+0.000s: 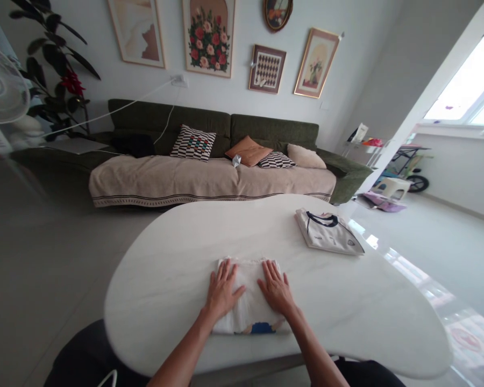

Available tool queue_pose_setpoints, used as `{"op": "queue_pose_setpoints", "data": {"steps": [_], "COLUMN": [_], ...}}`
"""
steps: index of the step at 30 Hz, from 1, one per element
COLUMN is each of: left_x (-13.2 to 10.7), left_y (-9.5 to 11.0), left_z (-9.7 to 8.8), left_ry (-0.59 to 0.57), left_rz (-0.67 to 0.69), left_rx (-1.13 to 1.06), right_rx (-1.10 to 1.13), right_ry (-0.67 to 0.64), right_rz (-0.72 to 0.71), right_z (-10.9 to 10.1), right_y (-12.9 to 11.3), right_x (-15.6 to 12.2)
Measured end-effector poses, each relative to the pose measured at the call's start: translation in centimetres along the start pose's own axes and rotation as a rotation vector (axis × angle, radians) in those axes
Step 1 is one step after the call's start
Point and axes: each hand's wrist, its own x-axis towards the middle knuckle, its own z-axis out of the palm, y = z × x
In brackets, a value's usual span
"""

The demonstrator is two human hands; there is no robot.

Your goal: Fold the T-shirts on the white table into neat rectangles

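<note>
A white folded shirt (pixel 248 309) lies flat near the front of the white table, with part of a blue print showing at its near edge. My left hand (pixel 223 290) rests palm down on its left side, fingers stretched out toward the far edge. On the right side my right hand (pixel 275 287) lies flat in the same way, fingers spread. Both hands press on the cloth without gripping it. Farther off to the right sits another folded white shirt (pixel 331 236) with a dark navy collar.
The rounded marble-look table (pixel 165 269) spreads out before me. Beyond it stands a green sofa (pixel 274 126) with a beige cover and several cushions. A fan (pixel 4 86) is at the left edge. A white stool (pixel 393 187) stands on the floor at right.
</note>
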Motion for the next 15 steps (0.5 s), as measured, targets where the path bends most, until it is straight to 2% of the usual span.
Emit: {"op": "queue_pose_setpoints", "data": {"steps": [2,4,5,7,10,12,15], "left_x": [0.0,0.5,1.0,2.2,3.8,4.3,3.8], "left_y": [-0.5,-0.9,-1.0,-1.2,-1.4,-1.2,-0.3], "left_z": [0.1,-0.1,-0.4,-1.2,-2.9,-3.9,-5.6], "left_ry": [0.121,0.227,0.242,0.164,-0.033,-0.128,-0.227], "left_rz": [-0.057,-0.184,-0.255,-0.407,-0.571,-0.567,-0.487], "left_rx": [-0.033,-0.074,-0.111,-0.265,-0.52,-0.626,-0.785], "right_rx": [0.005,0.06,0.102,0.187,0.288,0.36,0.51], "right_ry": [0.039,0.059,0.059,0.076,0.172,0.213,0.221], "right_rz": [-0.033,-0.128,-0.176,-0.194,-0.084,-0.038,-0.03], "right_z": [-0.3,-0.3,-0.2,0.1,0.4,0.6,0.8], "right_y": [-1.5,-3.7,-4.8,-6.8,-8.4,-8.9,-9.7], "right_x": [-1.3,-2.7,-3.2,-3.7,-2.9,-2.1,-1.4]}}
